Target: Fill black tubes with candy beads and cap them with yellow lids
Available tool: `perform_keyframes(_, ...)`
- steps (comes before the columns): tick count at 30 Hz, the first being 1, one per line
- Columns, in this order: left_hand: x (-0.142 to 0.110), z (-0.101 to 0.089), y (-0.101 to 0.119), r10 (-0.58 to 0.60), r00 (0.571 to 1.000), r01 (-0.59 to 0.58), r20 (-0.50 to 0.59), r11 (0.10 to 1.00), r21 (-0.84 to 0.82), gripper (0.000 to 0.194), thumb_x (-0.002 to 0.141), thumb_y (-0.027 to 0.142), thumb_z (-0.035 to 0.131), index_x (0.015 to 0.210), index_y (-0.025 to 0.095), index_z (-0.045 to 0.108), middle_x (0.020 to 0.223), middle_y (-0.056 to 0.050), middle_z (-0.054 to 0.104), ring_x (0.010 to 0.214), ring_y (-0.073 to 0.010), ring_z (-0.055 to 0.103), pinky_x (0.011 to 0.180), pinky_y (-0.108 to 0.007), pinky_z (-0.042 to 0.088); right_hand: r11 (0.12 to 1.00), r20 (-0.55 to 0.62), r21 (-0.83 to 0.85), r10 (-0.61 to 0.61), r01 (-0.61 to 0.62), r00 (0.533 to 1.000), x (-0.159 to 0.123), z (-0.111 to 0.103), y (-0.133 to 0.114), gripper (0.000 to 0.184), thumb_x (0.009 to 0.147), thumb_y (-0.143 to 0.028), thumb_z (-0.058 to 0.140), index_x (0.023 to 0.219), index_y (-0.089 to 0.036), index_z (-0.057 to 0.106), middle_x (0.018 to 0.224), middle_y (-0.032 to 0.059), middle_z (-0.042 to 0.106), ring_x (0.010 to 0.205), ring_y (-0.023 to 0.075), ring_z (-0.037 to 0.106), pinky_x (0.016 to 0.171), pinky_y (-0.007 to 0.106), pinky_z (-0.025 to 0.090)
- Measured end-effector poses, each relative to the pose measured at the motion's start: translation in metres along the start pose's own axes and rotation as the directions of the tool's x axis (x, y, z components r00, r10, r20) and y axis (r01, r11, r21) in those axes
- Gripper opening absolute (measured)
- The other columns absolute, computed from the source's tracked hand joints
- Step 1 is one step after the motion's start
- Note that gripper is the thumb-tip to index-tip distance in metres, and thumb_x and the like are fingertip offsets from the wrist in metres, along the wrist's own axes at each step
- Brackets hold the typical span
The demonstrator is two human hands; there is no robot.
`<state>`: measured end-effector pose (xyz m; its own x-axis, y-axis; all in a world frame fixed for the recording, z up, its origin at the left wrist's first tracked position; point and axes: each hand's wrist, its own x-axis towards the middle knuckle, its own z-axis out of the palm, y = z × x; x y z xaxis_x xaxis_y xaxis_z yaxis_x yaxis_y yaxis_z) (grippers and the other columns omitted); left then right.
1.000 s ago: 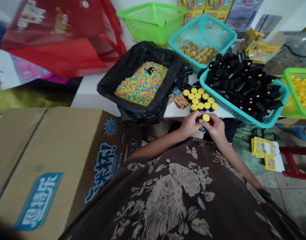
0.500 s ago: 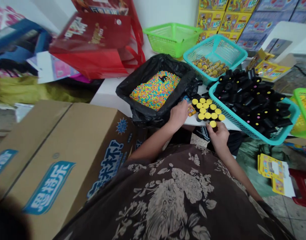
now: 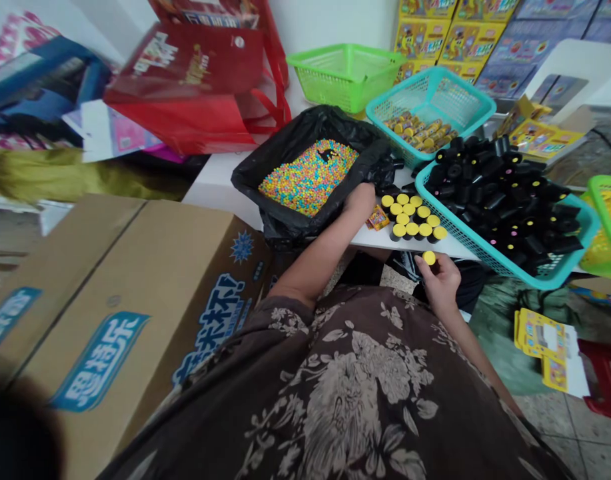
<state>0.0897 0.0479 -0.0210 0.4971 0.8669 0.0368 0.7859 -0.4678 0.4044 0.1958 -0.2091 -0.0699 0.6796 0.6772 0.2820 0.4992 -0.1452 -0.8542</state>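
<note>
My right hand pinches a small black tube with a yellow cap, held upright just off the table's front edge. My left hand reaches down beside the black plastic bag, its fingers hidden from view. Just right of that wrist lie small orange printed wrappers. Between my hands several yellow-capped black tubes stand close together on the white table. Colourful candy beads fill the bag-lined container, with a black object half sunk in them.
A turquoise basket piled with black tubes stands at the right. Behind are another turquoise basket holding printed tubes and a green basket. A big cardboard box is at my left; a red bag stands behind it.
My left hand has moved slightly up and in beside the black bag, uncovering more of the orange wrappers. My right hand has drawn the tube a little down, away from the group.
</note>
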Motion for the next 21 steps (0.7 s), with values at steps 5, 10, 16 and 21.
perform_keyframes(5, -0.004, -0.008, 0.005, 0.010, 1.000, -0.011, 0.015, 0.998, 0.067, 0.037, 0.095, 0.001, 0.046, 0.115, 0.009, 0.077, 0.100, -0.019, 0.077, 0.104, -0.0277, 0.074, 0.091, -0.034, 0.057, 0.998, 0.018, 0.038, 0.048, -0.048, 0.999, -0.004, 0.000, 0.003, 0.049, 0.079, -0.068, 0.073, 0.086, -0.019, 0.069, 0.076, 0.0015, 0.066, 0.071, 0.0195, 0.055, 0.072, 0.036, 0.046)
perform_keyframes(10, -0.036, -0.018, 0.007, 0.070, 0.997, -0.070, -0.039, 0.998, 0.010, 0.031, 0.102, 0.016, 0.050, 0.127, 0.013, 0.070, 0.119, -0.020, 0.070, 0.109, -0.0282, 0.071, 0.093, -0.034, 0.053, 0.992, 0.036, 0.084, 0.092, -0.095, 0.995, -0.006, 0.001, 0.002, 0.048, 0.078, -0.066, 0.075, 0.085, -0.019, 0.069, 0.074, 0.0006, 0.064, 0.071, 0.0188, 0.053, 0.072, 0.035, 0.044)
perform_keyframes(16, -0.082, -0.007, 0.004, 0.114, 0.993, -0.114, -0.035, 0.993, -0.010, 0.022, 0.099, 0.030, 0.063, 0.111, 0.013, 0.073, 0.128, -0.020, 0.063, 0.124, -0.0333, 0.060, 0.096, -0.035, 0.050, 0.987, 0.071, 0.099, 0.117, -0.124, 0.991, -0.004, 0.007, -0.002, 0.047, 0.077, -0.065, 0.076, 0.083, -0.020, 0.068, 0.072, -0.0004, 0.061, 0.068, 0.0182, 0.051, 0.069, 0.034, 0.043)
perform_keyframes(21, -0.079, -0.003, -0.003, 0.009, 0.998, -0.016, -0.070, 0.995, -0.096, 0.028, 0.094, 0.037, 0.072, 0.111, 0.014, 0.072, 0.129, -0.019, 0.063, 0.116, -0.0323, 0.065, 0.092, -0.035, 0.050, 0.988, 0.085, 0.109, 0.104, -0.113, 0.991, -0.004, 0.012, -0.001, 0.047, 0.077, -0.065, 0.077, 0.085, -0.019, 0.069, 0.073, -0.0002, 0.063, 0.069, 0.0184, 0.053, 0.070, 0.034, 0.044)
